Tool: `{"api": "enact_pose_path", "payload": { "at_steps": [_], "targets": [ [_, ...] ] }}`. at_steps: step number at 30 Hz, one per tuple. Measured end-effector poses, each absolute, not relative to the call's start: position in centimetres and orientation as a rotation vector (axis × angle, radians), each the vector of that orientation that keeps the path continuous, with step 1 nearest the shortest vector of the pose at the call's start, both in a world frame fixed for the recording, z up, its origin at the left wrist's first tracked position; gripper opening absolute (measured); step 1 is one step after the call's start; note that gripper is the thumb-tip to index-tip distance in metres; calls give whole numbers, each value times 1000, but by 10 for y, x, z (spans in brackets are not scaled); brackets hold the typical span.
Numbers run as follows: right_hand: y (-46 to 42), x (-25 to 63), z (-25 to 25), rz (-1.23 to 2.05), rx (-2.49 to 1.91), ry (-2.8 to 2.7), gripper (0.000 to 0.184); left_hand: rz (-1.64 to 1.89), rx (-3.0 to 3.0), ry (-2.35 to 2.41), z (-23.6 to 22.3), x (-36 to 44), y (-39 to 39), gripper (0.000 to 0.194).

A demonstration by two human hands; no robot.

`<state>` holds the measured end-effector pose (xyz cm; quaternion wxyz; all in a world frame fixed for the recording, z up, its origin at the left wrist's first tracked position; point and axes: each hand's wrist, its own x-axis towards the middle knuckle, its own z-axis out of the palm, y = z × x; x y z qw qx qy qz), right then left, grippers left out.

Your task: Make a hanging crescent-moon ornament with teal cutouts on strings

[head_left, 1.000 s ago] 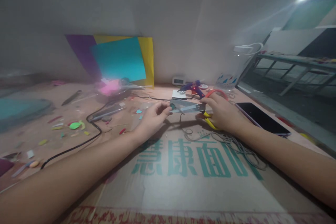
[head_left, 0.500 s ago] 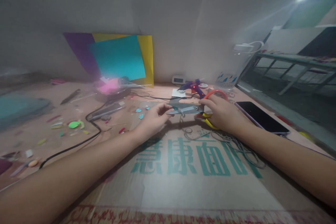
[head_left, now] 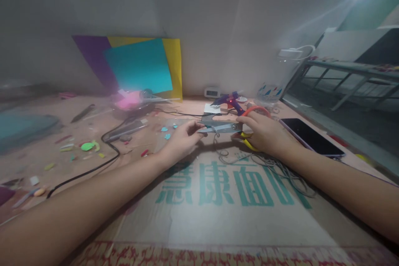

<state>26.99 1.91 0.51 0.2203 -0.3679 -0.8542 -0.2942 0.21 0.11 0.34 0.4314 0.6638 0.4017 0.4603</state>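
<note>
My right hand is wrapped round the handles of a pair of scissors, one handle loop orange-red and the other yellow. The grey blades point left, slightly parted. At their tips my left hand is closed in a pinch, thumb against fingers. Thin grey cord lies in loose loops below my right hand, and a strand of it rises to the blades and the left fingertips. Those fingertips cover the exact spot where it is pinched. Under both hands lies a cardboard sheet with green printed characters.
Behind the scissors lies a purple glue gun with a red light, near a small white digital display. A phone rests at the right. Coloured sheets lean on the wall. Small scraps and a black cable lie at left.
Both hands and the scissors keep almost the same place and hold. Only a slight shift of the whole view shows.
</note>
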Motion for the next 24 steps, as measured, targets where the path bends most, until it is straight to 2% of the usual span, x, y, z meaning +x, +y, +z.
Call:
{"api": "enact_pose_path", "payload": {
  "at_steps": [6,12,18,24],
  "targets": [
    [20,274,4,-744,-1049,-2381,35,1155,1649,981,-1,-1,4,11],
    [22,266,8,-654,-1085,-2284,44,1181,1578,986,-7,-1,8,15],
    [27,266,10,-451,-1306,-2128,26,1292,1587,997,-6,-2,10,24],
    [47,276,-6,-248,-1462,-2102,44,1330,1723,1035,-4,-4,7,20]
  ]
}}
